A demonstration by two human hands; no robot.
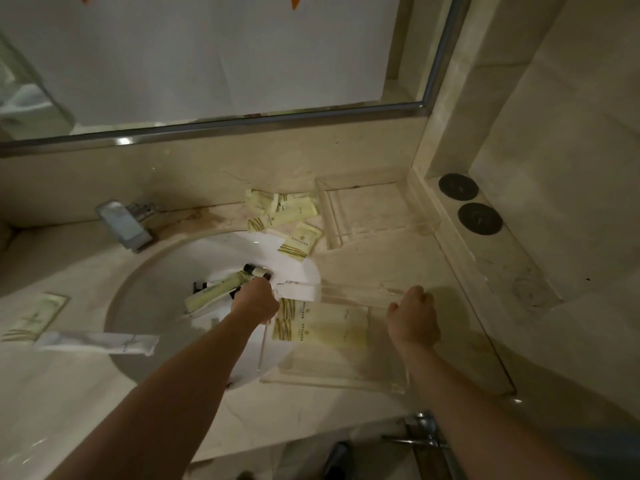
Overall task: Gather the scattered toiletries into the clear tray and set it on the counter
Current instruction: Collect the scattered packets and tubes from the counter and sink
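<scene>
A clear tray [346,377] rests partly over the right rim of the white sink [159,271], with pale yellow packets [322,323] lying in it. My right hand [414,315] grips the tray's far right edge. My left hand [256,301] reaches over the basin, fingers closed around small bottles and a yellow tube [214,289] with dark caps. More yellow packets [277,216] lie scattered on the counter behind the sink. One yellow packet [34,318] and a white wrapped item [100,342] lie to the sink's left.
A second clear tray [381,209] stands at the back right of the beige counter. The tap [124,223] sits behind the basin. Two dark round sockets [469,202] are on the right ledge. A mirror [207,64] fills the wall above.
</scene>
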